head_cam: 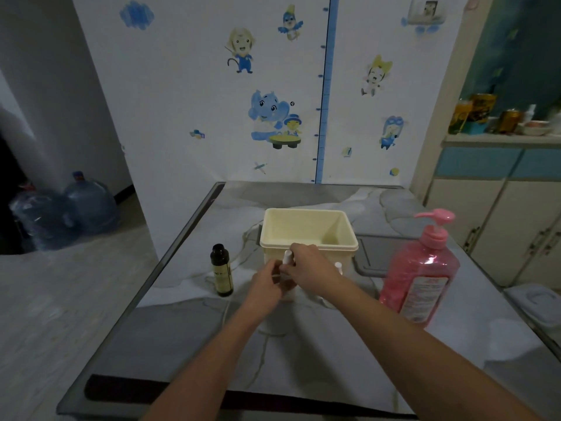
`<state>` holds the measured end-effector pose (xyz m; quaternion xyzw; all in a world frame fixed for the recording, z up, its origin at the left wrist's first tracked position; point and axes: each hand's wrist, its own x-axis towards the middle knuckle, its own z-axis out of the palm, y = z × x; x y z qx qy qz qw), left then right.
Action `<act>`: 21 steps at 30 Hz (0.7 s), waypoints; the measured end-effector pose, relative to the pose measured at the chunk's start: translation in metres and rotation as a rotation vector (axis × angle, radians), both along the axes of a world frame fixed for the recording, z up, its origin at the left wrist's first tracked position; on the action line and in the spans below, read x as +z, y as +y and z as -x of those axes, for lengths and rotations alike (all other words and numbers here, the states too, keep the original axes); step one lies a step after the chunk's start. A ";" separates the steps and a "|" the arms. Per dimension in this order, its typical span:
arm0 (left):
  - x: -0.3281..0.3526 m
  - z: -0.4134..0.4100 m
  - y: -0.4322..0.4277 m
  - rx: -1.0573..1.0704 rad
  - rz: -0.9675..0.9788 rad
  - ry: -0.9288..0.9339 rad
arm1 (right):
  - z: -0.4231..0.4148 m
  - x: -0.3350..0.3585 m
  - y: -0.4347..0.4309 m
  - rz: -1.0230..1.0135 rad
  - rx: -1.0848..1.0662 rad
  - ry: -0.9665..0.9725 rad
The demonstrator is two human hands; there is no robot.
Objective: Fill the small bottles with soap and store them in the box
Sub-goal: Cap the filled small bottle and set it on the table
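A cream plastic box (306, 229) stands open in the middle of the table. In front of it my left hand (267, 284) and my right hand (309, 268) both hold a small clear bottle with a white cap (287, 257); the bottle's body is mostly hidden by my fingers. My right fingers curl round the cap end. Another small white-capped bottle (338, 266) peeks out just right of my right hand. A large pink pump bottle of soap (420, 275) stands at the right. A small dark bottle (222, 270) stands left of the box.
The table (182, 338) has a grey marbled cover and a dark front edge. A cabinet (498, 214) with jars on top stands at the right. Large water jugs (88, 205) sit on the floor at the left.
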<state>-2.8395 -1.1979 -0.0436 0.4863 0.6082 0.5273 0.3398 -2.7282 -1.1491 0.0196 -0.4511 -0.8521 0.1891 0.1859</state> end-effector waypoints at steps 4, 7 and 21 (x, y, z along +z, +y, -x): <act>0.000 0.003 0.000 -0.026 0.003 -0.061 | -0.001 0.002 0.001 -0.042 -0.020 -0.015; 0.010 0.010 -0.007 -0.003 -0.008 0.030 | -0.004 0.012 0.005 -0.107 -0.066 0.024; 0.027 0.063 -0.048 0.570 -0.155 0.076 | -0.009 0.048 0.011 -0.232 -0.128 0.145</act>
